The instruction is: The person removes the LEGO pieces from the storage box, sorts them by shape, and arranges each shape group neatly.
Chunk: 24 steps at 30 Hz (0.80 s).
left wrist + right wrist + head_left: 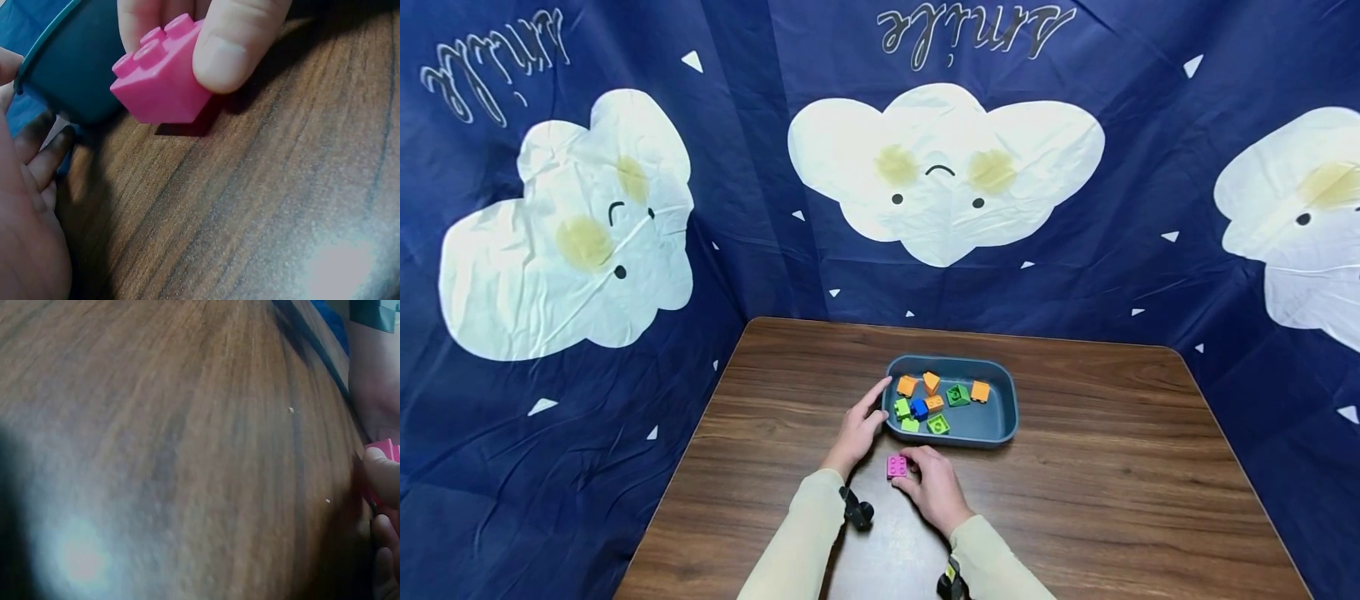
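Note:
Between thumb and fingers my right hand pinches a pink toy building block with studs on top. In the left wrist view the pink block is close to the wooden tabletop; whether it touches is unclear. Only its edge shows in the right wrist view. My left hand touches the left side of a dark teal bin, fingers mostly extended. Inside the bin lie several loose blocks, among them a blue block, a dark green block and an orange block.
A brown wooden table lies under the bin and both hands. Behind it and at the sides hangs a dark blue cloth printed with white clouds. A wrist camera sits on the left wrist.

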Motion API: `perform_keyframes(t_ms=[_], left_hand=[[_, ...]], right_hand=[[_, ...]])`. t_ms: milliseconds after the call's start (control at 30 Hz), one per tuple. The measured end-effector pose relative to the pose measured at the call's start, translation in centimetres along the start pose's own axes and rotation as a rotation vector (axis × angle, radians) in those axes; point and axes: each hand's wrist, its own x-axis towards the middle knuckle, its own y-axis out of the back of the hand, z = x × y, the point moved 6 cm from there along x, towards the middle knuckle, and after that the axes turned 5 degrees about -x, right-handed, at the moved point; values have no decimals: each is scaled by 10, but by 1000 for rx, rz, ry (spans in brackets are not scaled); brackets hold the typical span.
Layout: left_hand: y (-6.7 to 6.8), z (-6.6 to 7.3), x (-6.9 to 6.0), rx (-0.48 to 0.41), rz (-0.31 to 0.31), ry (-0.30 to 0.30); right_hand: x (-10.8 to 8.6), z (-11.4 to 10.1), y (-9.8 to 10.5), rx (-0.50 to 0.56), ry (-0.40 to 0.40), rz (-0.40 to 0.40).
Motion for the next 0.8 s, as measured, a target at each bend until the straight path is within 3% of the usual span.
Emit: perform_keyframes(t_ms=[300, 800], left_hand=[[0, -1, 1, 10, 11, -13], [-1, -2, 1, 4, 5, -26]], right_hand=[[1, 3, -4, -20, -15, 40], [4, 2, -2, -21, -50, 16]])
